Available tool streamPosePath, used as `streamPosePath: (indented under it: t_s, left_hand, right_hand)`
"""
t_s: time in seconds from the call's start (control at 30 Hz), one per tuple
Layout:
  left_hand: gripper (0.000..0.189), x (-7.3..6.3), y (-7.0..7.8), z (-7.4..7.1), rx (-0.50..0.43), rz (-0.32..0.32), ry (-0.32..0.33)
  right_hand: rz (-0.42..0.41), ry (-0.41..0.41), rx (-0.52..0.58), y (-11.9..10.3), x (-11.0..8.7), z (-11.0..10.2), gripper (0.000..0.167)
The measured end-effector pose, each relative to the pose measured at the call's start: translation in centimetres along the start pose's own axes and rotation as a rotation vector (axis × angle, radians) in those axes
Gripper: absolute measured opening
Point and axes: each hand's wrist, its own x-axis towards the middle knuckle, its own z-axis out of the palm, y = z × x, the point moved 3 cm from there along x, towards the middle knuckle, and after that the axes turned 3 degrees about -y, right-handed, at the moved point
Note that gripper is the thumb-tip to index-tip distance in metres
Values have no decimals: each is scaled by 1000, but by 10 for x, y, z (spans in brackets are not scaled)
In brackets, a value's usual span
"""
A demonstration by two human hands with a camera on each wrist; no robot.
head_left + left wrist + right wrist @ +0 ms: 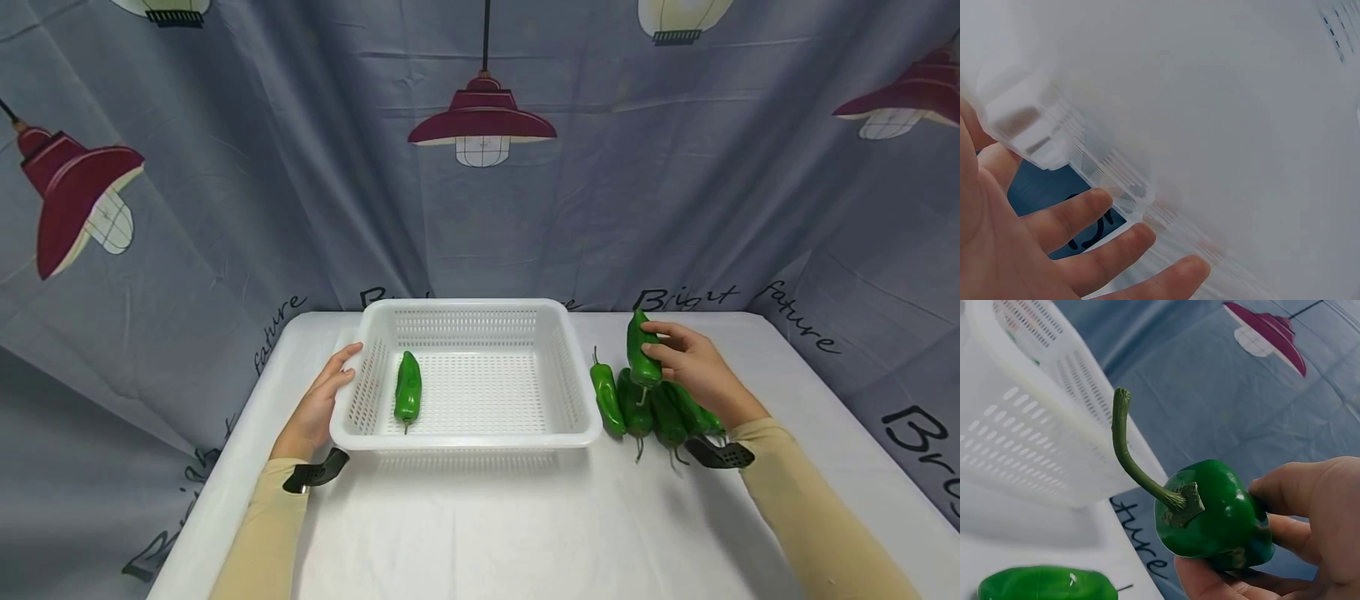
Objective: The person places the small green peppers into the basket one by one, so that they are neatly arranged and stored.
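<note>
A green pepper point(642, 350) is pinched between the thumb and fingers of my right hand point(693, 367), held up over the pile on the right. In the right wrist view the held pepper point(1216, 506) shows its blocky stem end and long curved stem. My left hand point(313, 410) is at the left side of a white plastic basket point(465, 442), its fingers spread along the wall. The left wrist view shows those fingers point(1116, 253) extended beside the slotted side. One green pepper point(408, 387) lies inside the basket, on the left of its floor.
Several green peppers point(606, 398) lie on the white tablecloth point(480, 525) to the right of the basket, partly under my right hand. Behind the table hangs a grey-blue curtain point(337, 167) printed with lamps and lettering.
</note>
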Motion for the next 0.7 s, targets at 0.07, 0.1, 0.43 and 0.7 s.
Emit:
streamPosePath:
  t_s: [0.07, 0.1, 0.43, 0.7]
  left_hand:
    - [51, 0, 0, 1, -3, -1, 4]
    - [52, 0, 0, 2, -7, -1, 4]
    - [51, 0, -1, 2, 0, 0, -1]
    - [51, 0, -1, 0, 9, -4, 6]
  right_hand:
    - [12, -2, 3, -3, 2, 1, 63]
    - [17, -3, 0, -5, 2, 2, 63]
    - [-51, -73, 93, -34, 13, 25, 61]
    - [-55, -123, 153, -54, 29, 57, 58]
